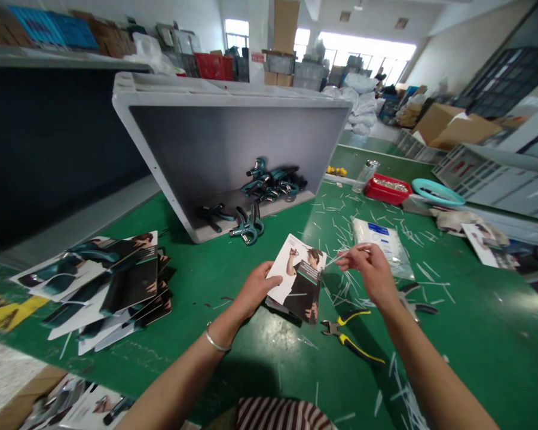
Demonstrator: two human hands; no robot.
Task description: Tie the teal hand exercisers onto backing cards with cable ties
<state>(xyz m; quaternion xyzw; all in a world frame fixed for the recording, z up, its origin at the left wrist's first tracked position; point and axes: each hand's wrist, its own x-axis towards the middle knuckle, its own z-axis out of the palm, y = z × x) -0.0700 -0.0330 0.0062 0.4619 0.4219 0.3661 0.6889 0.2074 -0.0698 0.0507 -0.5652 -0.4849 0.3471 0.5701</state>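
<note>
Now, left grip (pixel 256 288) closed on glossy printed cardboard card (pixel 299 276); right grip (pixel 371 269), pinching thin white plastic strip (pixel 333 260), could drop it through slippery fingertips.

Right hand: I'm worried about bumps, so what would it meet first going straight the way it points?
Likely the printed card held in the left hand; the fingers of the right hand point at its edge, though depth is unclear.
</note>
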